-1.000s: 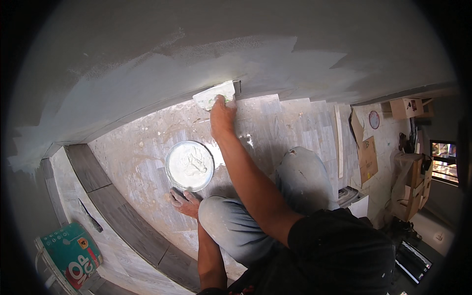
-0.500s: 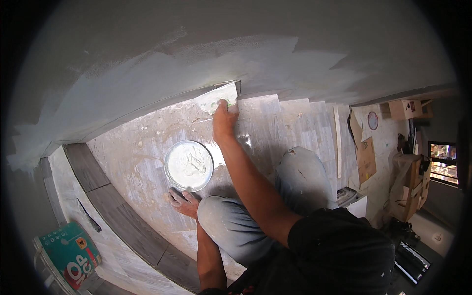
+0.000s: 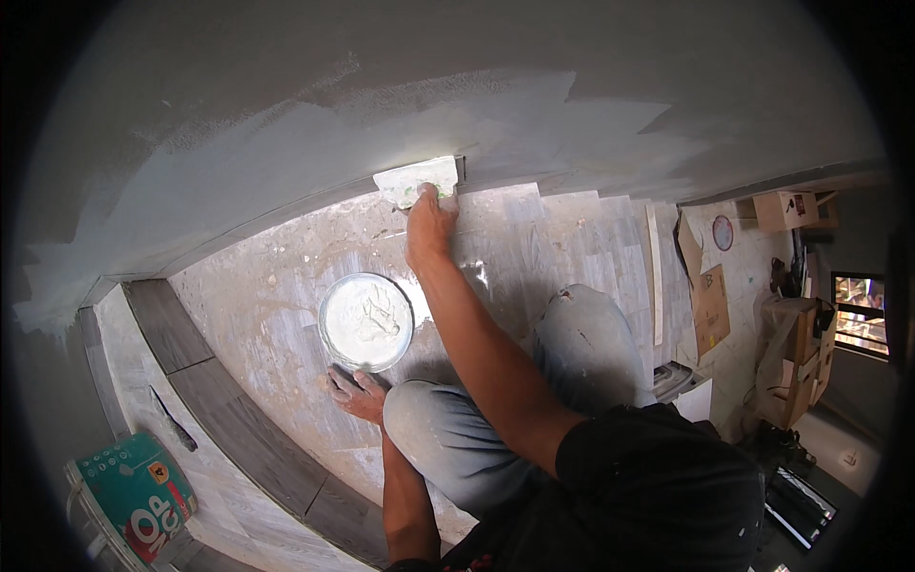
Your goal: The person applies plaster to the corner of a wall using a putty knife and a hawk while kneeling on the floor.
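White spreader (image 3: 416, 178) at the foot of the grey wall (image 3: 477, 48)

From my end of the feed I see the right hand (image 3: 433, 227) reaching to the far side, closed around the spreader, its thumb on the white-coated face. The spreader's far edge lies along the skirting (image 3: 286, 212); I cannot tell how hard it presses.

Nearer, I have the left hand (image 3: 359, 395) in view, partly open with fingers spread and nothing visible in its hold. It sits just beside the near edge of the round dish (image 3: 409, 334); I cannot make out whether the fingertips touch it. White paste (image 3: 362, 319) fills the dish, ridged to the right of its middle. The dish lies on the dusty floor (image 3: 253, 296), to the left of the bent knees.

Above the skirting I see a paler band (image 3: 315, 133) with ragged edges across the wall. Dark tiles (image 3: 238, 410) run along the left, and past them, near the left edge, a green bucket (image 3: 124, 472). Over on the right I pick out flat cardboard (image 3: 712, 319), a box (image 3: 783, 210) and a bright window (image 3: 860, 324).
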### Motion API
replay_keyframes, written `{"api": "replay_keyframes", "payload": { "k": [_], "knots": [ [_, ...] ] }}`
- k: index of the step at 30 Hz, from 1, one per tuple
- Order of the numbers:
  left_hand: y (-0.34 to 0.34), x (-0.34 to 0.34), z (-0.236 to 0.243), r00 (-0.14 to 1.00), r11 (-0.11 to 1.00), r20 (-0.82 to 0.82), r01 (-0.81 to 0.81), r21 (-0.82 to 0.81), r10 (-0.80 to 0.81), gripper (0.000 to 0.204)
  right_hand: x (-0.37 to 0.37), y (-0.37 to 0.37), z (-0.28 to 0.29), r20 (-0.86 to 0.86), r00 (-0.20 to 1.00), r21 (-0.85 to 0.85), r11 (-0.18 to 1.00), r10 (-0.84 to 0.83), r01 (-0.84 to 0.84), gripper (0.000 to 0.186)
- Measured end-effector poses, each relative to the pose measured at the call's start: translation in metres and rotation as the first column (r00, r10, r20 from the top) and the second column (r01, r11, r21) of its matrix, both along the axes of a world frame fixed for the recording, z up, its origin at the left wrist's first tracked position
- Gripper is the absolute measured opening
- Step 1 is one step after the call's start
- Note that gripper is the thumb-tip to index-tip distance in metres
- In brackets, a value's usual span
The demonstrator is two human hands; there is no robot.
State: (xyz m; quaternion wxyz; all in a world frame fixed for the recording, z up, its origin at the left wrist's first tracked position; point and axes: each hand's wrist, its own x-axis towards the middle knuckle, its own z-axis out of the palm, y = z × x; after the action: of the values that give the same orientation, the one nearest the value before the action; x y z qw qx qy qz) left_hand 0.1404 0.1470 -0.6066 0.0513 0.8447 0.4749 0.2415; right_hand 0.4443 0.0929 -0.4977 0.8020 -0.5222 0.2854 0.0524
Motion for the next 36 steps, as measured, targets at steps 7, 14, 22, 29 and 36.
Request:
{"api": "replay_keyframes", "payload": {
  "k": [7,14,22,29,36],
  "knots": [
    [-0.004,0.003,0.002,1.000,1.000,-0.005,0.003,-0.017,-0.003,0.059,-0.006,0.002,-0.016,0.092,0.993,-0.082,0.993,-0.076,0.084,0.039],
    [-0.003,0.001,0.002,1.000,1.000,0.008,0.017,0.003,-0.017,0.060,-0.007,0.006,-0.005,0.196,0.977,-0.064,0.993,-0.087,0.101,0.041],
    [-0.004,0.003,-0.001,1.000,1.000,0.010,0.003,-0.003,-0.003,0.060,-0.003,0.014,0.000,0.202,0.977,-0.128,0.987,-0.070,0.097,0.047],
    [-0.002,0.001,0.000,1.000,1.000,0.012,0.001,0.003,-0.001,0.060,-0.017,0.006,0.000,0.146,0.988,-0.043,0.998,-0.048,0.055,0.050],
    [-0.003,0.004,0.003,1.000,1.000,0.021,0.022,0.002,-0.022,0.060,-0.007,-0.010,-0.018,0.140,0.990,-0.087,0.996,-0.003,0.015,0.049]
  ]
}}
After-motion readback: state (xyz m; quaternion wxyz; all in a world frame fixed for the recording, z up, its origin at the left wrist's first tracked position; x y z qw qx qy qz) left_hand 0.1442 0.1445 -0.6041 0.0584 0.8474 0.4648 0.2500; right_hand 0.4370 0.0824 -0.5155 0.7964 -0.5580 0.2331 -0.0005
